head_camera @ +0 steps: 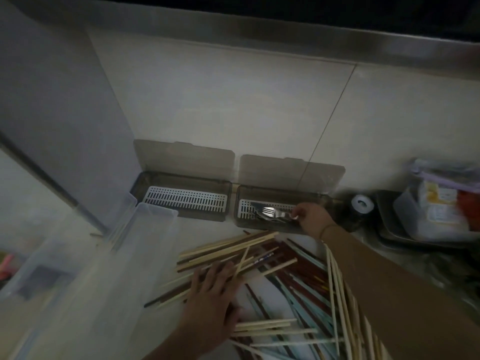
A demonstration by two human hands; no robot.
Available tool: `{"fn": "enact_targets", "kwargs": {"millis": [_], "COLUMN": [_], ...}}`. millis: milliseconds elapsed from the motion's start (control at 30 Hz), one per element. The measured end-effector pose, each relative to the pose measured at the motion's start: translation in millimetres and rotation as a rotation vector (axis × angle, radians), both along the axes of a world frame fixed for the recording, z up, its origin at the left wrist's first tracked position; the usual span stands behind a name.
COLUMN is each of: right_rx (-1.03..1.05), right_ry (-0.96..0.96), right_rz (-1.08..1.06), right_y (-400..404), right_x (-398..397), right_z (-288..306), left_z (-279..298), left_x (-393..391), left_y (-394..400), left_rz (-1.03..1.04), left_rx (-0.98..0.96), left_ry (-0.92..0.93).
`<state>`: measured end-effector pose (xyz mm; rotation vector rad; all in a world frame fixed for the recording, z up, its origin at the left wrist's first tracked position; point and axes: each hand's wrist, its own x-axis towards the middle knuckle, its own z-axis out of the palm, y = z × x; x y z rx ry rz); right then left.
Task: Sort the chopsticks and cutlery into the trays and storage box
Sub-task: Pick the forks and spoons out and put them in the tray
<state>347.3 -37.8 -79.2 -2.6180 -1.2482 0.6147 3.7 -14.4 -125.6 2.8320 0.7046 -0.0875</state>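
Two dark trays with white slotted inserts stand against the wall, lids up. The left tray (181,201) holds nothing. The right tray (241,211) holds several metal forks (270,213). My right hand (311,216) reaches into its right end and pinches the handles of that cutlery. A loose heap of chopsticks (259,258), pale wood, dark red and light blue, covers the counter in front. My left hand (207,289) lies flat on the pile with fingers spread. A clear plastic storage box (148,229) stands at the left.
A small round dark jar with a white top (361,203) sits right of the trays. Further right, a metal tray (389,229) carries a clear container and bagged packets (439,201). A grey wall panel closes off the left side.
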Motion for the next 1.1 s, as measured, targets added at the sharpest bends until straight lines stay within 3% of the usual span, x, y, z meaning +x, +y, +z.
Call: {"fn": "enact_targets", "kwargs": {"millis": [100,167,233,300,433,567,933,1100], "right_rx": [0.07,0.228,0.463,0.551,0.383,0.191,0.081,0.199], "right_ry": [-0.064,-0.213,-0.278,-0.306,-0.316,-0.416,-0.49,-0.517], "right_rz": [-0.025,0.003,0.048,0.133,0.17,0.202,-0.06,0.173], "right_y": [-9,-22,-42,-67,-106,-111,-74,-86], "right_x": [-5,-22,-57,-96,-148,-165,-170,-188], "right_z": [3,12,22,26,0,-28,-34,-39], "left_z": [-1,0,3,5,9,10,14,17], "left_x": [-5,-7,-6,-1,10,16,17,19], "left_y": [0,0,1,2,3,7,14,24], "left_rz": [-0.004,0.013,0.048,0.015,-0.172,-0.068,0.192,0.204], "left_rx": [0.012,-0.008,-0.029,-0.035,0.035,0.032,-0.011,-0.015], "left_ry": [0.012,0.007,-0.01,-0.04,-0.04,0.036,0.062,-0.049]}}
